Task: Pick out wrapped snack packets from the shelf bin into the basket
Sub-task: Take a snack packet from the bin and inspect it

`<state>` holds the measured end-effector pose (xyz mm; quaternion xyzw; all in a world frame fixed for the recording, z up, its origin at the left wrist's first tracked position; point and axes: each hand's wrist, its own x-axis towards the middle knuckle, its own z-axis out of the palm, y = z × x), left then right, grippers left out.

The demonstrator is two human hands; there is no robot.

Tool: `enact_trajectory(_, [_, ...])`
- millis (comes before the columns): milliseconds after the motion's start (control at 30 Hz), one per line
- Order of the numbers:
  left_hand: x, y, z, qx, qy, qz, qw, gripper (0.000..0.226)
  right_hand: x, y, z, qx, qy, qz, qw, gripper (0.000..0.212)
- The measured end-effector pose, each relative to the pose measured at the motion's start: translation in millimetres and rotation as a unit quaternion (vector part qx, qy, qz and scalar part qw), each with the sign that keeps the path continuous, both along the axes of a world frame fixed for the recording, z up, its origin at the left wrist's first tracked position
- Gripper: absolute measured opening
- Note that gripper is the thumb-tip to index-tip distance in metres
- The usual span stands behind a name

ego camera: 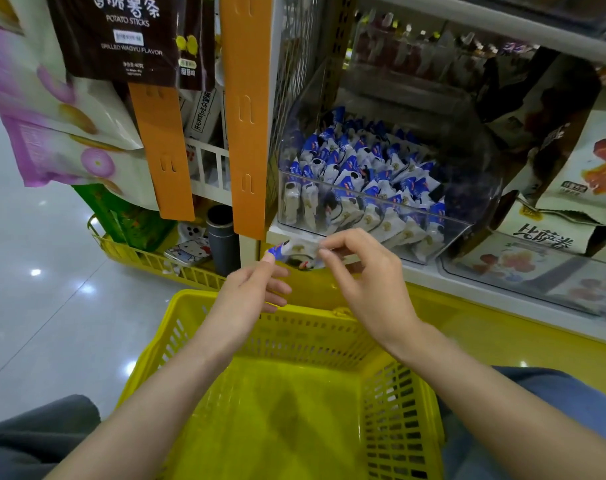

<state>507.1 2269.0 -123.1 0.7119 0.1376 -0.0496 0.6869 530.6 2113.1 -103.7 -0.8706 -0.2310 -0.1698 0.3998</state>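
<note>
Shop shelf; both hands pinch snack packet (296,253) above yellow basket (287,341).

Head-worn, down over basket (305,341), close

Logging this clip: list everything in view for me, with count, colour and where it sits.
clear bin: one, transparent, on the shelf ahead
snack packets: many, blue and white, piled in the bin
basket: one, yellow, foreground
held packet: one, blue and white, in front of the bin, above the basket's far rim
second basket: one, yellow, on the floor at left
potato sticks bag: one, dark brown, hanging upper left
hanging strips: two, orange, left of the bin
cream bags: several, cream with red print, right shelf
left hand: one, pinches the held packet's left end
right hand: one, pinches its right end
</note>
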Motion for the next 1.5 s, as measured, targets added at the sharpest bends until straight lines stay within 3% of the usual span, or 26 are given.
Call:
enact_trajectory(100, [-1.3,-1.4,4.6,-0.102,0.045,-0.021,0.994,0.041,-6.4,2.0,-5.4,-0.071,-0.067,0.072,0.993,0.010])
enact_trajectory(167, [-2.7,-0.1,3.8,-0.115,0.010,-0.001,0.993,0.031,-8.7,2.4,-8.1,-0.145,-0.121,0.101,0.977,0.017])
enact_trajectory(233, [-4.4,2.0,4.7,-0.093,-0.024,0.028,0.995,0.021,-9.6,3.0,-10.8,-0.174,-0.108,0.122,0.971,0.020])
enact_trajectory(367, [-4.0,2.1,6.8,-0.050,-0.046,0.041,0.997,0.018,-13.2,13.5,-10.7,0.012,0.148,0.053,0.988,0.016])
enact_trajectory(500, [-6.4,-3.7,7.8,-0.049,-0.053,-0.019,0.997,0.017,-5.6,14.8,-5.8,0.184,0.418,0.050,0.888,0.027])
enact_trajectory(567, [-6.0,-4.7,4.4,0.006,-0.091,-0.002,0.996,0.014,-5.5,14.1,-3.2,0.233,0.448,0.054,0.861,0.031])
enact_trajectory(667, [-6.9,-4.3,-0.9,0.140,-0.169,0.020,0.975,0.033,-6.1,14.9,-3.4,0.285,0.455,0.035,0.843,0.034])
enact_trajectory(733, [-9.7,-5.0,-1.6,0.183,-0.194,0.000,0.964,0.033,-7.0,16.2,-4.4,0.298,0.460,0.035,0.836,0.031])
enact_trajectory(867, [-9.7,-4.7,-3.3,0.173,-0.186,-0.015,0.967,0.026,-6.5,16.1,-6.6,0.269,0.447,0.040,0.852,0.022])
enact_trajectory(967, [-8.4,-3.5,-1.7,0.170,-0.197,-0.033,0.965,0.024,-4.2,16.1,-9.4,0.272,0.418,0.040,0.866,0.030])
enact_trajectory(1300, [-13.2,5.5,-7.7,0.350,-0.242,-0.032,0.904,0.013,-9.7,19.3,-21.2,0.141,0.327,0.081,0.931,0.033])
enact_trajectory(1500, [-10.9,5.8,-9.3,0.309,-0.221,-0.024,0.925,0.008,-8.7,18.5,-22.3,0.112,0.317,0.082,0.938,0.033])
